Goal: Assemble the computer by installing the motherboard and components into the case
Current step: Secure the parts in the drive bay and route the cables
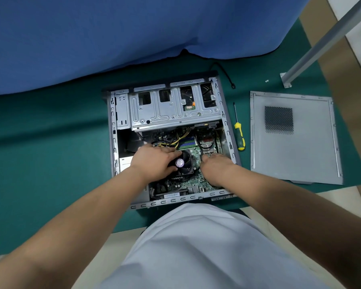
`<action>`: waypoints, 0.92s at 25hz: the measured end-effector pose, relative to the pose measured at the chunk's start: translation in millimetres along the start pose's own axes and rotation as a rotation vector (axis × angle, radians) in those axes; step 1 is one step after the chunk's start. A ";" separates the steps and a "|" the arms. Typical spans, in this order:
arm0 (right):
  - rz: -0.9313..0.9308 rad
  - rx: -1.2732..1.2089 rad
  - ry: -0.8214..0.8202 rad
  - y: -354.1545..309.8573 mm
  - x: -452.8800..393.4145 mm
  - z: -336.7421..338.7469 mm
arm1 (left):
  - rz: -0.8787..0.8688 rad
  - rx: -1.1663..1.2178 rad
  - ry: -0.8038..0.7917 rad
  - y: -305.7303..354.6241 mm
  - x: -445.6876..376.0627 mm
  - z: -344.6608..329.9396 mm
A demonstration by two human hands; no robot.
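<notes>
An open grey computer case (113,130) lies flat on a green mat. The green motherboard (188,180) sits inside its lower half, with a black CPU cooler fan (186,162) on it. My left hand (154,161) grips the left side of the fan, fingers curled over its top and thumb at its near edge. My right hand (216,165) rests on the board just right of the fan, its fingertips pointing down and hidden from me. Yellow and black cables (175,138) run above the fan. A metal drive cage (173,111) covers the upper half of the case.
A yellow-and-black screwdriver (239,134) lies just right of the case. The grey side panel (294,136) lies further right. A black cable (225,75) trails behind the case. Blue cloth (113,34) hangs at the back, and a metal leg (313,53) stands at the far right.
</notes>
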State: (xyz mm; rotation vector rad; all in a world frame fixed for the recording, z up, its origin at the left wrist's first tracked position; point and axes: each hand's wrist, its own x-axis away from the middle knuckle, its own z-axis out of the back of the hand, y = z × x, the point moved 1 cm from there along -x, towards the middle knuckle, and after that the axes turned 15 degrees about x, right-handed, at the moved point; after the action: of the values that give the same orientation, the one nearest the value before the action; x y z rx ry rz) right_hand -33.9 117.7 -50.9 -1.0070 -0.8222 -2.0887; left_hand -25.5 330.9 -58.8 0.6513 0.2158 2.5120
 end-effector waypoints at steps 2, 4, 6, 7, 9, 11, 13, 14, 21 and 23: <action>-0.003 -0.023 -0.068 -2.5 0.0 5.2 | 0.024 -0.019 -0.033 0.6 -2.8 1.4; -0.023 -0.040 -0.139 -8.5 0.4 5.7 | 0.041 -0.039 -0.065 1.1 -4.7 2.1; -0.034 -0.064 -0.161 -12.5 0.7 5.8 | 0.055 -0.055 -0.083 0.8 -6.2 2.1; -0.036 -0.093 -0.164 -12.0 1.2 6.0 | 0.059 -0.052 -0.083 0.7 -6.3 2.0; -0.022 -0.151 -0.176 -7.5 6.3 7.7 | 0.052 -0.031 -0.066 0.9 -4.0 0.9; 0.033 -0.153 -0.172 -2.3 14.3 12.6 | 0.031 0.026 -0.011 0.3 -0.1 1.5; 0.077 -0.116 -0.130 1.4 24.6 18.4 | 0.009 0.109 0.044 -0.7 1.8 4.8; 0.087 -0.099 -0.089 5.4 29.3 22.7 | -0.003 0.151 0.065 -1.3 0.9 7.9; 0.140 -0.379 0.342 91.2 54.6 35.5 | -0.062 0.502 0.414 -3.5 -39.1 71.2; 0.085 -0.574 0.459 132.9 56.1 31.8 | -0.068 0.520 0.508 -8.5 -64.3 90.6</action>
State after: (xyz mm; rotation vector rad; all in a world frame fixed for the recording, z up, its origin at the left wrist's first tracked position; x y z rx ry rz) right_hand 55.5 48.7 44.2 -0.7585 0.0570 -2.3994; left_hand 70.6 305.8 -8.3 0.1654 1.0771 2.5178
